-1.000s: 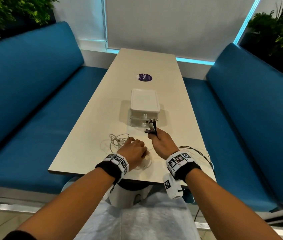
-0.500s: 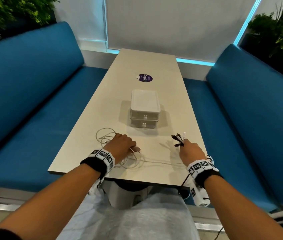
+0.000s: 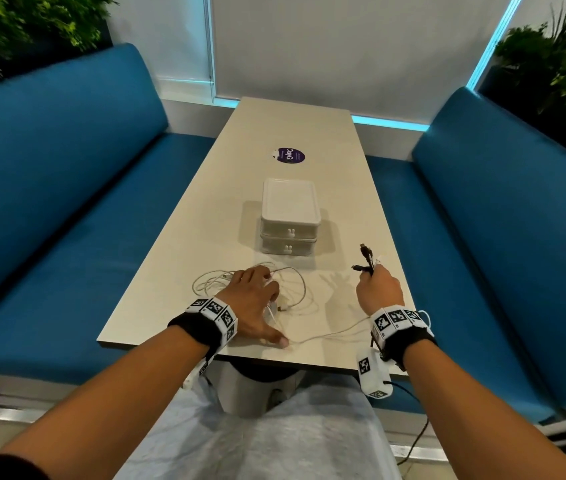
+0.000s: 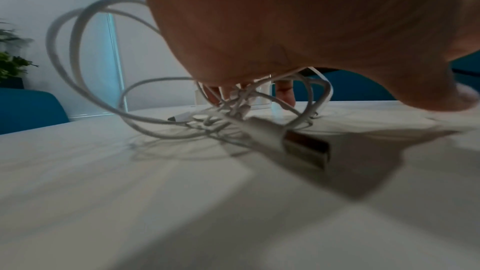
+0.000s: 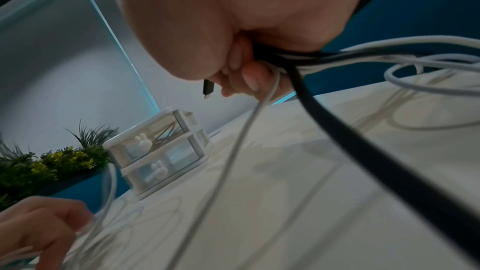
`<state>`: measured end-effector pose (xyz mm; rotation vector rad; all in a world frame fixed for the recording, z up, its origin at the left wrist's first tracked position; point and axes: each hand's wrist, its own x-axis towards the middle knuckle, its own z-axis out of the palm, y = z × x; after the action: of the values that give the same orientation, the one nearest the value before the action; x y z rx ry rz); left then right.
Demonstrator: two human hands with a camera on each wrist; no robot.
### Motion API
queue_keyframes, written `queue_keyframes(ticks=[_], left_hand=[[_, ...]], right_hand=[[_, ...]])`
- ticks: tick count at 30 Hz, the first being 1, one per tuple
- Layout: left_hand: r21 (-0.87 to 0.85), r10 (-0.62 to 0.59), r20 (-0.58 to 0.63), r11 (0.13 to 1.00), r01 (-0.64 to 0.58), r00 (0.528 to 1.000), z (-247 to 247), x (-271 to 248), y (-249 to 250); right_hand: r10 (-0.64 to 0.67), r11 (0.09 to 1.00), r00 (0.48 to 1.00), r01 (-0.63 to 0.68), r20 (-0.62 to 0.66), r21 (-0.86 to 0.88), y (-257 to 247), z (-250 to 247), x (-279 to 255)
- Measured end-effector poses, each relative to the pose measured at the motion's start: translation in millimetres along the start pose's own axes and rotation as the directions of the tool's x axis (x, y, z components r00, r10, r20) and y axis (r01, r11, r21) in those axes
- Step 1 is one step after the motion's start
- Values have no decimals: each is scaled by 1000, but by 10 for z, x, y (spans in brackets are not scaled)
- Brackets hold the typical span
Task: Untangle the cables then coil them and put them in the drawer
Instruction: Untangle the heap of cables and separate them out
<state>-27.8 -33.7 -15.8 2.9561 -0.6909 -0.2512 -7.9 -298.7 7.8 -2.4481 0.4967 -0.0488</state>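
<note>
On the near part of the pale table (image 3: pixel 184 271) lies a tangle of white cables (image 3: pixel 212 277), and my left hand (image 3: pixel 257 296) presses down on it with spread fingers. Its thumb pins one strand near the front edge. In the left wrist view the loops (image 4: pixel 80 19) stand up around my fingertips, and a white USB plug (image 4: pixel 303 147) lies in front. My right hand (image 3: pixel 376 289) grips a bunch of black and white cable ends (image 3: pixel 366 261) raised above the table. A black cable (image 5: pixel 337 130) and a thin white one (image 5: pixel 233 151) run from that fist. The white two-drawer box (image 3: pixel 290 216) stands behind, both drawers closed.
A purple round sticker (image 3: pixel 288 155) lies farther up the table. Blue benches (image 3: pixel 67 202) flank both sides, with plants behind them. More cable loops (image 5: pixel 428 81) lie at the table's right edge by my right wrist.
My hands have drawn apart. The right one carried the cable ends away to the right, the left one slid the tangle leftward, and a white strand now runs stretched between them.
</note>
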Motion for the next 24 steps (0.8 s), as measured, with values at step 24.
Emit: queue_keyframes(ticks=[24], left_hand=[[121,-316,-59,939,321,947,-115,370,358]], right_hand=[[-399,917,821,364,408,163,-580,304,-495]])
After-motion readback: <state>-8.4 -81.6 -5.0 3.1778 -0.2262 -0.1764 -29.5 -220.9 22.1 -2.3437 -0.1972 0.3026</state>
